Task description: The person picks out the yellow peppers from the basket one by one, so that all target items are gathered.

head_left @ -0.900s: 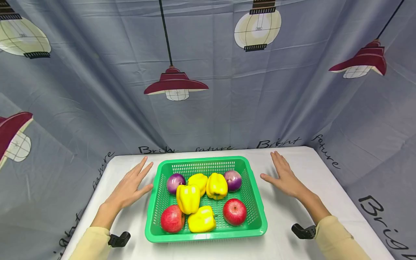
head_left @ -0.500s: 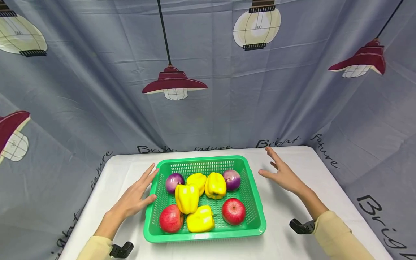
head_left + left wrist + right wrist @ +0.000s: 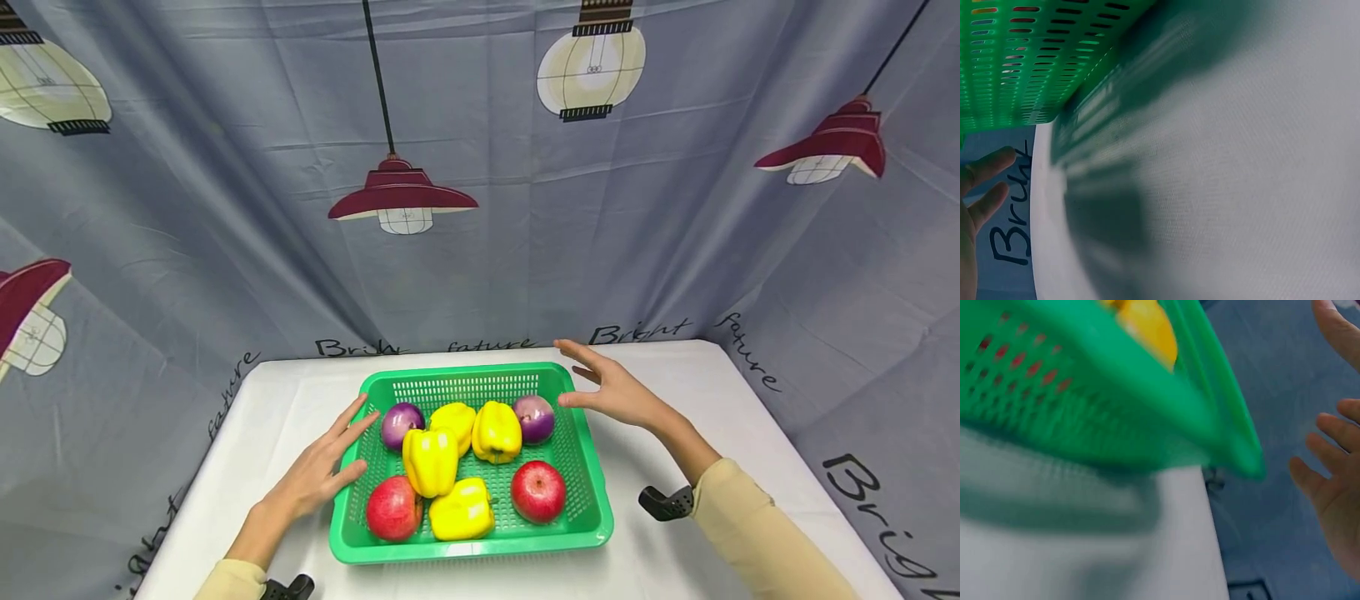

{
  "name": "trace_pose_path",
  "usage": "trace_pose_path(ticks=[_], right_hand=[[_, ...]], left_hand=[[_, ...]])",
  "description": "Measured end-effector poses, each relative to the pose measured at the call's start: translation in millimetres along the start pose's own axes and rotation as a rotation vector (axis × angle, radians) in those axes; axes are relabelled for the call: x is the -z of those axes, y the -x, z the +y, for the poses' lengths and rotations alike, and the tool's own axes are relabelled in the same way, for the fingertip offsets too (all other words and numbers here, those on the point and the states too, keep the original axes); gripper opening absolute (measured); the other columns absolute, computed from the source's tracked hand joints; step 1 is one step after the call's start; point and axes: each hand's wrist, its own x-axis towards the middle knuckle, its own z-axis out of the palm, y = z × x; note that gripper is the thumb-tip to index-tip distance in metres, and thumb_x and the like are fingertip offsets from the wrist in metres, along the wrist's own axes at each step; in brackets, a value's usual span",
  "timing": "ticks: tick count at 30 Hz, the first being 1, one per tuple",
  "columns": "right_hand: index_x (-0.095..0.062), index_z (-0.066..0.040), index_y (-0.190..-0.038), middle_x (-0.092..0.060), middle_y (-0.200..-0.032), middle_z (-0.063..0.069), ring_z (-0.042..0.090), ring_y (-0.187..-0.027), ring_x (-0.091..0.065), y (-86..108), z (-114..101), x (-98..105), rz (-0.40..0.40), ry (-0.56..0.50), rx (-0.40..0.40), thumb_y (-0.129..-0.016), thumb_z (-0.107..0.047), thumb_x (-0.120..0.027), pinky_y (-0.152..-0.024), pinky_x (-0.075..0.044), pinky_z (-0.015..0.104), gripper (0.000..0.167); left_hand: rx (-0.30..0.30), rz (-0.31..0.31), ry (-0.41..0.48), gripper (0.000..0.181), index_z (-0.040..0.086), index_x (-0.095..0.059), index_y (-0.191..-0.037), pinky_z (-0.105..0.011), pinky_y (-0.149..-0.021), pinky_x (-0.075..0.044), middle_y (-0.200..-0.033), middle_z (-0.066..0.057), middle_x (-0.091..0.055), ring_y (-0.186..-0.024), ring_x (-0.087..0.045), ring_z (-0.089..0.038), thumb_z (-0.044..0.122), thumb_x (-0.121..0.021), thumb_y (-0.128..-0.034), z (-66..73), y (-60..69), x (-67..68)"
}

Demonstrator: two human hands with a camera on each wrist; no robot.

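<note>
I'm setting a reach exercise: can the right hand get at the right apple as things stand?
Probably yes: the right hand is empty, the basket is open-topped, and nothing covers the right apple.

The basket (image 3: 480,547) looks smooth plastic, the peppers (image 3: 431,463) glossy.

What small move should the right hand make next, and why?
Probably lower the right hand toward the purple vegetable at the far right of the green basket: the hand holds nothing, and in the head view that vegetable appears nearest to it.
</note>
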Motion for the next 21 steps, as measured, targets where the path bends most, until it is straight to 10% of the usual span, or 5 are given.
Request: trace_pose_path(ticks=[21], right_hand=[[-0.045, -0.01, -0.152, -0.045, -0.155, 0.003, 0.039, -0.14, -0.043, -44.3, -47, -79, -0.329, -0.01, 0.105, -0.08, -0.023, -0.087, -0.114, -0.034, 0.047, 0.084]], left_hand=[[0.008, -0.002, 0.018, 0.07, 0.015, -0.04, -0.156, -0.071, -0.091, -0.044, -0.166, -0.013, -0.019, -0.138, -0.041, -0.046, 0.027, -0.065, -0.0922, -0.6, 0.0, -1.0]])
